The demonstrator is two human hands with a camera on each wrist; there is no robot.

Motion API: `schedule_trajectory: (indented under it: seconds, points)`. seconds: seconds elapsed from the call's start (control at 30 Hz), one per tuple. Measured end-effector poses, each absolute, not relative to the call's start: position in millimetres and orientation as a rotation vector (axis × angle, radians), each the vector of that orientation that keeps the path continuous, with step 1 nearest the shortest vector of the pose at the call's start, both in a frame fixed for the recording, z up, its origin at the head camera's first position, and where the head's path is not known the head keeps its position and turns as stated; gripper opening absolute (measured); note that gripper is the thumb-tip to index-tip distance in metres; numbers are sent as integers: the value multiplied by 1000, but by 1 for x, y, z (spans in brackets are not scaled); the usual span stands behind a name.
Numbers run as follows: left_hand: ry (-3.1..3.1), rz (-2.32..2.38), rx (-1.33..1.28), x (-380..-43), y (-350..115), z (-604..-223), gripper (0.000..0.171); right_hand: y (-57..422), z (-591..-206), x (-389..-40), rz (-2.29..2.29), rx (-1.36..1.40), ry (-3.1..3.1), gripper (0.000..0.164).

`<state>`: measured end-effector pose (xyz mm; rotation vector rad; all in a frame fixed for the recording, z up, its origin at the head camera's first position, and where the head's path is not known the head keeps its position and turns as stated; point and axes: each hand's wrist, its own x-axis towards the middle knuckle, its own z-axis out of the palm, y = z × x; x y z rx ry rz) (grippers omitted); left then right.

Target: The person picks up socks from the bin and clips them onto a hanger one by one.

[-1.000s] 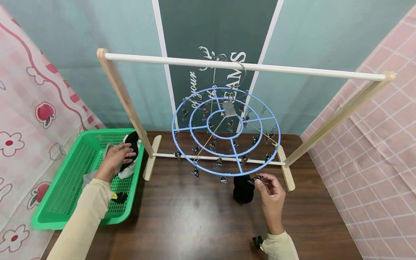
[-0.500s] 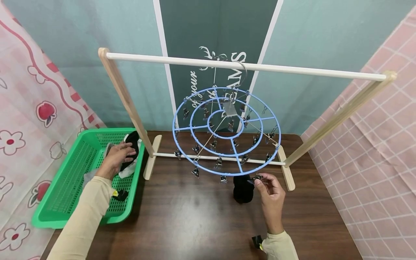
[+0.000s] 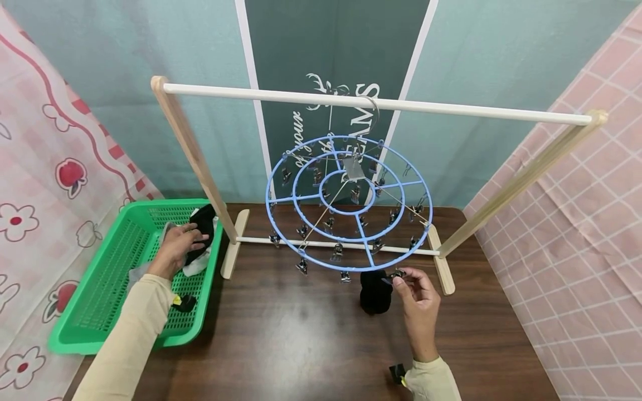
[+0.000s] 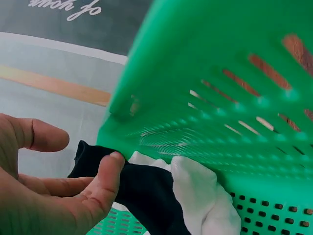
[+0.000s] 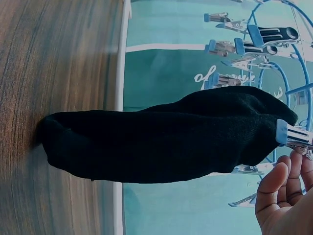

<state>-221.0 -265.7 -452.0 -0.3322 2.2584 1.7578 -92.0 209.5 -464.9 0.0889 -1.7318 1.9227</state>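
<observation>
At the right front of the round blue clip hanger [image 3: 373,256], my right hand [image 3: 421,301] pinches a metal clip with blue tips [image 5: 293,136]. A black sock [image 5: 156,142] hangs from that clip's jaws, its lower end close to the wooden table in the right wrist view. My left hand [image 3: 175,248] is inside the green basket [image 3: 107,267], its fingers loosely spread over another black sock [image 4: 149,188]. The thumb tip [image 4: 113,164] lies against this sock. White socks [image 4: 195,191] lie beside it.
The hanger hooks on the white top bar [image 3: 291,97] of a wooden rack, with several clips dangling. The rack's left post [image 3: 193,156] stands beside the basket. A pale grey cloth [image 3: 137,273] lies in the basket. Patterned curtains [image 3: 577,211] flank the brown table [image 3: 296,345].
Both hands keep the same places and poses. The sock stays hanging at the right hand's clip, and only a tiny camera shift is visible.
</observation>
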Motion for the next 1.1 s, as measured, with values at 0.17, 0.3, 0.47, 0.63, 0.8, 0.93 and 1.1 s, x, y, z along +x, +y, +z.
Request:
schedule_trajectory:
  seconds: [0.17, 0.3, 0.47, 0.63, 0.8, 0.93, 1.1]
  points:
    - [2344, 1699, -436, -217, -265, -447, 55, 210, -464, -92, 1921, 90, -1731, 19]
    - [2448, 1637, -470, -212, -263, -443, 50, 210, -463, -92, 1921, 94, -1728, 19]
    - [2563, 1673, -473, -207, -258, -439, 42, 210, -461, -91, 1920, 94, -1729, 19]
    - [2681, 1695, -513, -205, -253, -435, 31, 210, -460, -91, 1908, 88, -1739, 19]
    - [2757, 1636, -543, -200, -251, -433, 26, 210, -460, -91, 1875, 112, -1745, 18]
    - [2799, 1580, -574, -195, -249, -431, 29, 210, -458, -90, 1849, 99, -1754, 19]
    - [2822, 1537, -594, -190, -246, -425, 47, 211, -457, -91, 1797, 70, -1777, 20]
